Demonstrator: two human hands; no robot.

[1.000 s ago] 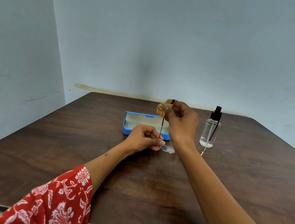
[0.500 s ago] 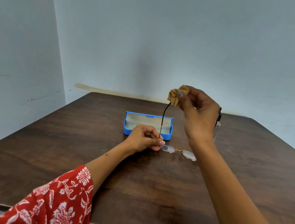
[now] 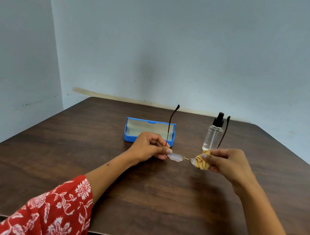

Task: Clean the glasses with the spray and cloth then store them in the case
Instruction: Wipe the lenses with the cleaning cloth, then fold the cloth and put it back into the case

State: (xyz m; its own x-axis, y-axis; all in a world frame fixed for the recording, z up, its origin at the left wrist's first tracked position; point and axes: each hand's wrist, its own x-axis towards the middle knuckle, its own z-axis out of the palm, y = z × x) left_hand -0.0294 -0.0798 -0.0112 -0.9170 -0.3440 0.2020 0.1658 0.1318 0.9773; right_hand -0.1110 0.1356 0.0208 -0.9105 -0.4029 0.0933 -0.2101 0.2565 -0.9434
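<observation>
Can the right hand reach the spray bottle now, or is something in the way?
Probably yes, but not freely. The spray bottle stands just behind the right hand, nothing between them except the raised arm of the glasses. The hand is busy, though: it pinches the cloth on one lens.

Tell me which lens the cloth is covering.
The lens held by the right hand, nearest the spray bottle; the tan cloth is bunched over it. The other lens, by the left hand, is bare.

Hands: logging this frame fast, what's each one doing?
Left hand: pinches the glasses at one lens rim.
Right hand: holds the cloth on the other lens.
</observation>
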